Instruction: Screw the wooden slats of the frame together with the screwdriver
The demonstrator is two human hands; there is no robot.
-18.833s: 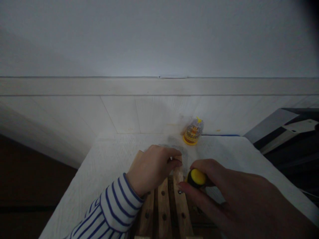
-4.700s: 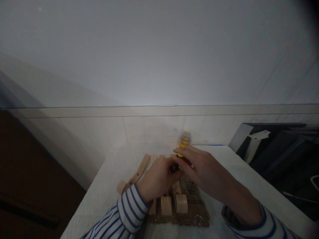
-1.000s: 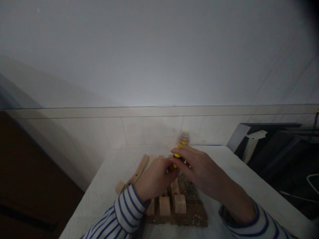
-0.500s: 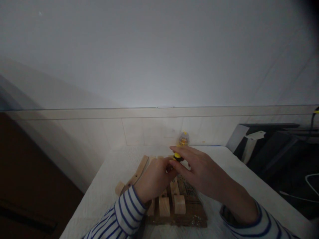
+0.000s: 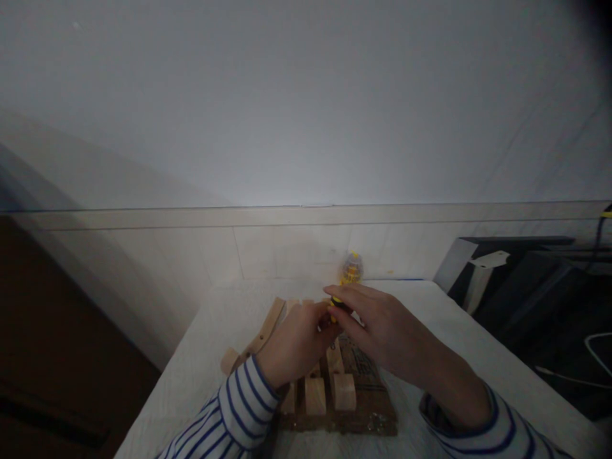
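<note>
My right hand (image 5: 377, 322) grips a screwdriver (image 5: 337, 301) with a short black and yellow handle, thumb on one side and fingers on the other. Just left of it, my left hand (image 5: 299, 341) is closed in a pinch at the lower end of the handle. What those fingertips hold is hidden. Beneath both hands are pale wooden pieces with square block ends (image 5: 315, 396), lying on a brown cardboard box (image 5: 368, 408) with dark print. A bent wooden piece with holes (image 5: 265, 328) sticks out beyond my left hand.
A clear, rounded container with yellow contents (image 5: 352, 269) stands at the back of the white-covered table (image 5: 191, 376), close to the wall (image 5: 287, 248). Dark panels and a pale bracket (image 5: 478, 280) lean at the right. A dark brown surface (image 5: 62, 338) is at the left.
The screwdriver handle has turned or tilted slightly between the right fingers, showing less of its yellow top. My right hand has shifted slightly; my left hand stays nearly in place.
</note>
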